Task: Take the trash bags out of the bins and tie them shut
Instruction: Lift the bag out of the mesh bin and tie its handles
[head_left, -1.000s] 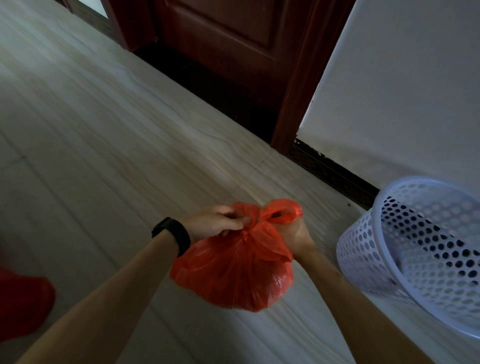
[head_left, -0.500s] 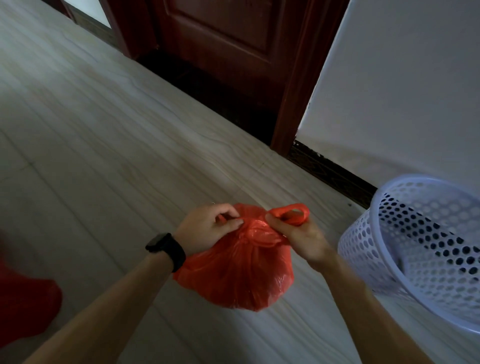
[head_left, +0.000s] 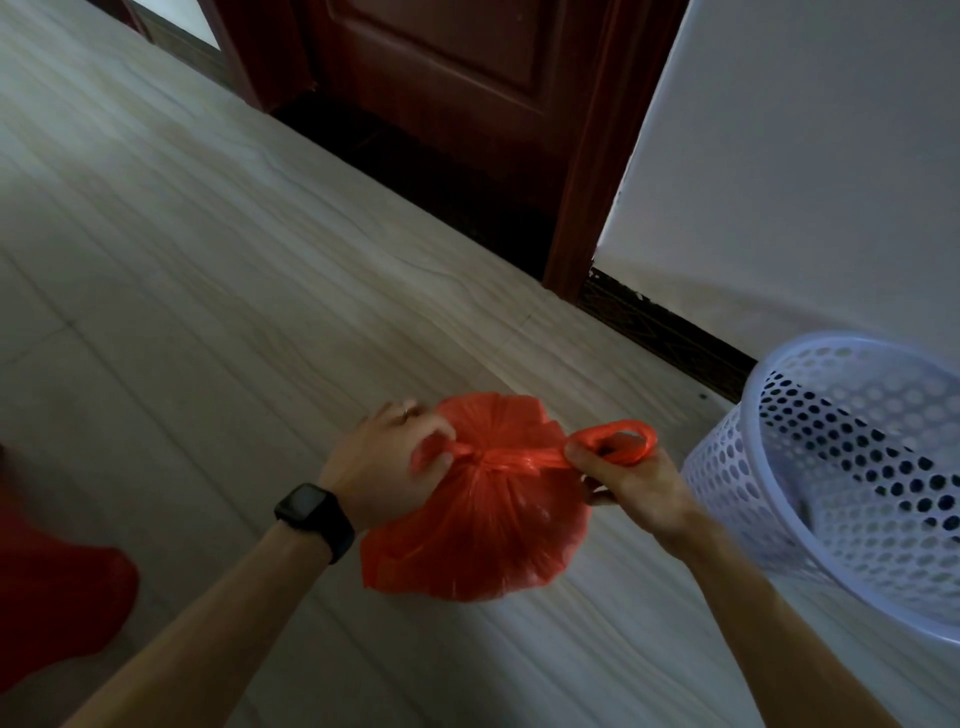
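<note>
A full red trash bag (head_left: 483, 525) hangs above the floor between my two hands. Its two handle straps are crossed into a knot at the top middle. My left hand (head_left: 384, 467), with a black watch on the wrist, grips the left strap. My right hand (head_left: 631, 480) pinches the right strap, whose loop (head_left: 618, 441) sticks out above the fingers. The straps are pulled taut to either side. The white perforated bin (head_left: 852, 467) stands at the right, with no bag in it.
A dark red door (head_left: 467, 78) and its frame stand at the top, beside a white wall (head_left: 805, 182) with a dark skirting board. A red shape (head_left: 47, 597) lies at the left edge on the pale wood-grain floor.
My hands have moved apart, drawing the two straps out sideways and tightening the knot on top of the bag. The bag's top has gathered into pleats.
</note>
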